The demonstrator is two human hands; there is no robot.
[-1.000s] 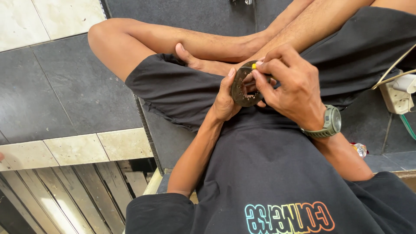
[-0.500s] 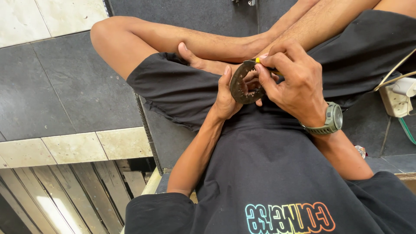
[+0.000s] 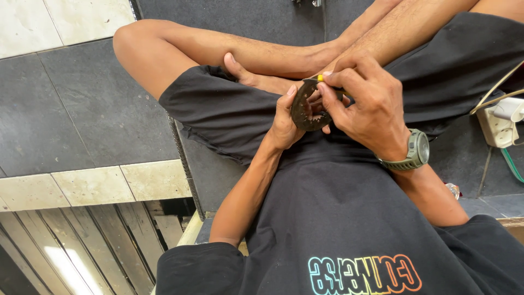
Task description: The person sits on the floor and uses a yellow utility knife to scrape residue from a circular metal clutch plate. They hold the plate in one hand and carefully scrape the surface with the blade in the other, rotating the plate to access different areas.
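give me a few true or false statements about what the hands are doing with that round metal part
1. The left hand holds a dark round metal disc. True.
2. The right hand pinches a small yellow-tipped tool at the disc. True.
3. The wristwatch is on the left wrist. False: it is on the right wrist.
4. The disc lies flat on the floor. False: it is held up above the lap.
5. A white power strip lies at the right edge. True.
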